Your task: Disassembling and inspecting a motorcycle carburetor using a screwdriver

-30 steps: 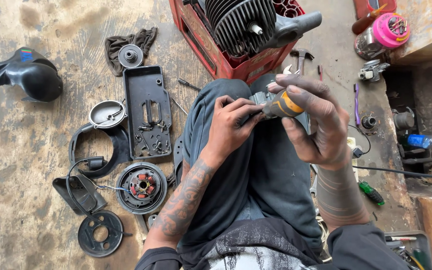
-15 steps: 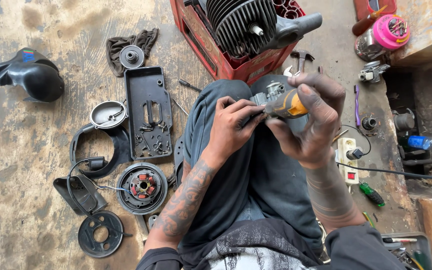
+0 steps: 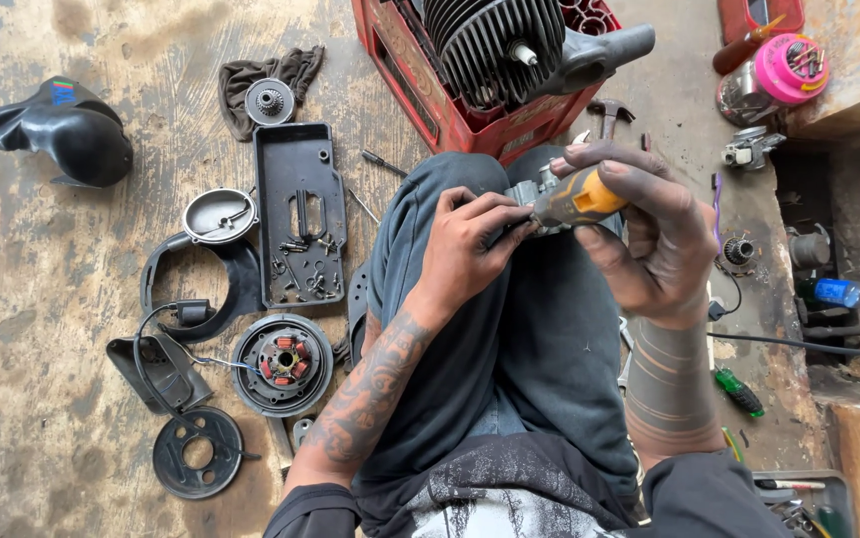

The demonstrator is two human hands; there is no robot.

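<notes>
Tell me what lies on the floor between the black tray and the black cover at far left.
In the head view, a round metal dish lies between the tray and the cover; otherwise bare, stained floor.

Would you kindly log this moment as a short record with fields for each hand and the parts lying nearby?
Left hand: fingertips pinch a small grey metal part over the lap
Right hand: grips a yellow-handled tool against that part
Floor, left: black tray with small hardware, round stator, black disc, black cover
Ahead: finned engine cylinder in a red crate
</notes>
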